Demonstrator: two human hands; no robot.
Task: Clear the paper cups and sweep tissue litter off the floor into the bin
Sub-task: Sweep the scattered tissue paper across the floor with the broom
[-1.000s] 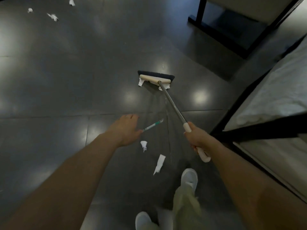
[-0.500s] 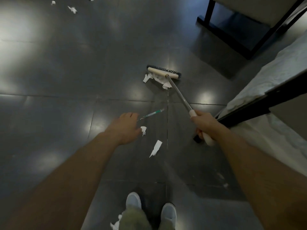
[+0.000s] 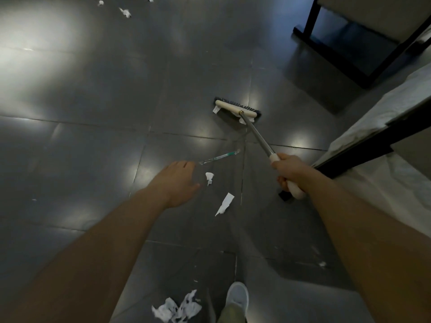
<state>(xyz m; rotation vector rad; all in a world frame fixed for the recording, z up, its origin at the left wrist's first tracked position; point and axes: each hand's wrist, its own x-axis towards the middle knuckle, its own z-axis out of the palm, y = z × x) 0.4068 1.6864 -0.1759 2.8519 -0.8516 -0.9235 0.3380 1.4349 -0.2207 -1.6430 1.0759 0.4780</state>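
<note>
The right hand (image 3: 288, 170) is wrapped around the cream grip of a broom (image 3: 236, 110), right of centre in the frame. The broom's metal shaft slants up and left to the brush head, which rests on the dark tiled floor (image 3: 93, 117) above centre. Two white tissue bits (image 3: 216, 110) lie against the near edge of the head.

The left hand (image 3: 178, 180) hangs over the floor at mid-frame, palm down, fingers loosely straight, holding nothing. Just beyond its fingertips lies a thin green-and-clear stick (image 3: 219, 156), possibly a pen, though the light is too dim to be sure. Just right of that hand sits a small crumpled tissue (image 3: 209, 177), and lower right of it a torn tissue strip (image 3: 225, 203). A larger tissue heap (image 3: 177, 310) lies at the bottom edge, beside a pale shoe (image 3: 237, 296). More scraps (image 3: 125, 12) are scattered in the upper left corner, well apart from the broom.

A white-covered bed (image 3: 401, 99) with a dark frame runs along the right edge, close beside the right forearm. A dark-framed seat (image 3: 373, 12) stands in the upper right corner.
</note>
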